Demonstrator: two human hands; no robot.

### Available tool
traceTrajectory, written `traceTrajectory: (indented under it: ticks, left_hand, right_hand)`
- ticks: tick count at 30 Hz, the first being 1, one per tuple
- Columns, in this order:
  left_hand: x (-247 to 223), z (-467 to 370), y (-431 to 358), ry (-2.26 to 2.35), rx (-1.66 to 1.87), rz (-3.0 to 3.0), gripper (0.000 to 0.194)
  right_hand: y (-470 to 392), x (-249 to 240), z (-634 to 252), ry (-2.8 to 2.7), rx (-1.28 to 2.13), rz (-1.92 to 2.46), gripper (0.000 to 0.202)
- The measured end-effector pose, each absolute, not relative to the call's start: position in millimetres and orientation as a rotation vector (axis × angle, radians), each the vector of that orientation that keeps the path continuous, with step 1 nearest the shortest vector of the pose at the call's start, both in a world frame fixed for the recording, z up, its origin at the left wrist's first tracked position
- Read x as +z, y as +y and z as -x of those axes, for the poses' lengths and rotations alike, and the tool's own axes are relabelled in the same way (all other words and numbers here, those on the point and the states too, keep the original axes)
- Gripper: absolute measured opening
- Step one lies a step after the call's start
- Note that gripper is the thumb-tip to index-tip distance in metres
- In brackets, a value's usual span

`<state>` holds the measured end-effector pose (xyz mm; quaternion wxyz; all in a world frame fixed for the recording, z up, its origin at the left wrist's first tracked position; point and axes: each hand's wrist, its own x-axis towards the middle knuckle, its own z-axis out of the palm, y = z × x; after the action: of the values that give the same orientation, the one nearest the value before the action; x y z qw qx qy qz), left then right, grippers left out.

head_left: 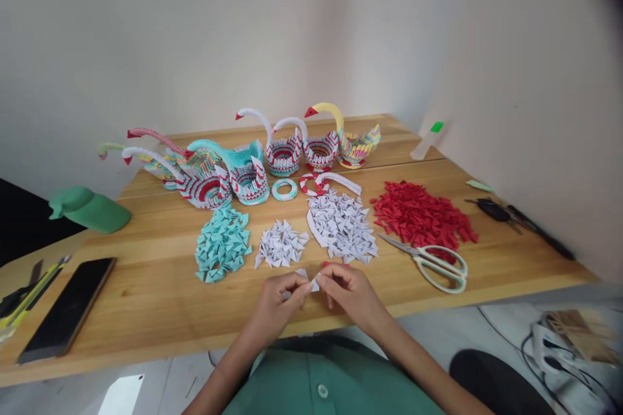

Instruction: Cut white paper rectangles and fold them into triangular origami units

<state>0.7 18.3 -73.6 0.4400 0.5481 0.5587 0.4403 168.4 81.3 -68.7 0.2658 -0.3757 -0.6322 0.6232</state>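
Near the table's front edge, my left hand (281, 303) and my right hand (351, 292) meet at a small white paper piece (315, 283). Both hands pinch it between thumb and fingers, one from each side. Another pale piece (302, 272) shows just behind my left fingers, and a bit of red lies behind my right hand. Beyond the hands are a small white pile (282, 244) and a larger white pile (342, 225) of folded triangles. A teal pile (222, 243) is to the left, a red pile (421, 215) to the right.
Folded-paper swans (285, 154) stand at the back, with paper rings (284, 190) before them. Scissors (440, 266) lie right, near keys (492, 209). At left are a phone (68, 308), a green bottle (92, 209) and a yellow cutter (36, 292).
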Motion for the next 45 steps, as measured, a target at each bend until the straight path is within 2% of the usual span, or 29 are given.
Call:
traceTrajectory:
  ticks: [4, 13, 20, 30, 36, 45]
  left_hand:
    - [-76, 3, 16, 1.297, 1.116, -1.319, 0.019]
    - [-85, 4, 17, 1.349, 1.143, -1.271, 0.026]
    - [-81, 3, 18, 1.367, 1.136, -1.208, 0.024]
    - [-79, -2, 19, 1.294, 1.177, -0.964, 0.033]
    - [-81, 7, 17, 1.242, 1.141, -1.019, 0.026]
    - [-83, 8, 16, 1.312, 1.194, -0.958, 0.027]
  right_hand:
    - [84, -70, -166, -1.638, 1.740, 1.009, 0.037]
    - [83, -70, -157, -1.673, 1.717, 1.045, 0.033]
    - [82, -70, -155, -1.706, 1.665, 1.053, 0.027]
    - [86, -65, -152, -1.736, 1.636, 1.072, 0.028]
    - [92, -65, -152, -1.718, 1.667, 1.088, 0.028]
    - [88, -70, -141, -1.728, 1.689, 1.085, 0.032]
